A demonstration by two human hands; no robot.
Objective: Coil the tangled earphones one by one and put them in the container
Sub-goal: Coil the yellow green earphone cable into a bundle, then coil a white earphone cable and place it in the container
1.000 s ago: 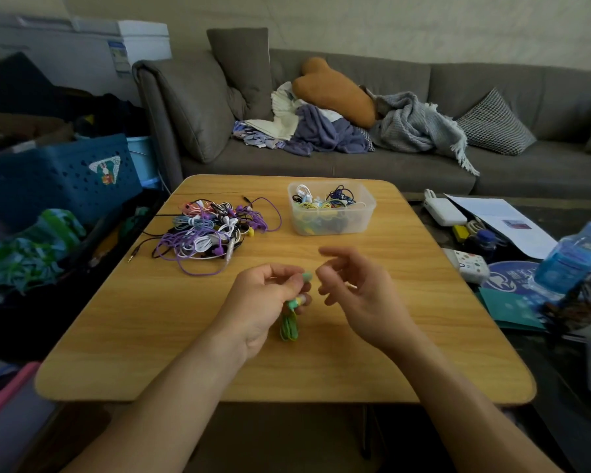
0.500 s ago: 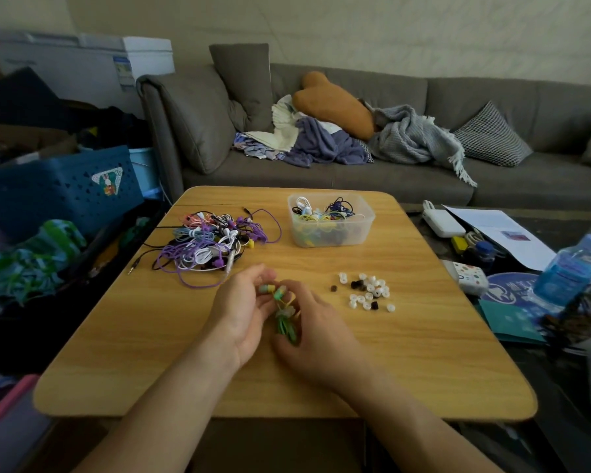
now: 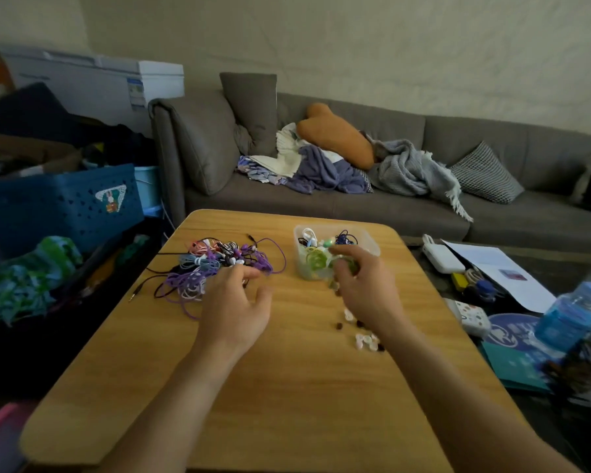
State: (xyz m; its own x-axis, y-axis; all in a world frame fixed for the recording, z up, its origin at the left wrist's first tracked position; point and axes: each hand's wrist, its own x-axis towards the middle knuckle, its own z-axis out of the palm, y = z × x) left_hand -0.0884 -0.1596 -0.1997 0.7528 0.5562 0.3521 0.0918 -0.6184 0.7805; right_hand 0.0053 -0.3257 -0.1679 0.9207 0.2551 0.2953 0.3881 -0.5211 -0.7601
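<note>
The right hand (image 3: 362,285) hovers at the near wall of the container (image 3: 369,244), fingers curled around what looks like the green coil (image 3: 345,264), though blur hides the grip. Best to lift it over the rim and let go inside. Its facing is unclear. The left hand (image 3: 236,302), loosely spread and holding nothing, reaches toward the tangle (image 3: 215,264) left of the container.
</note>
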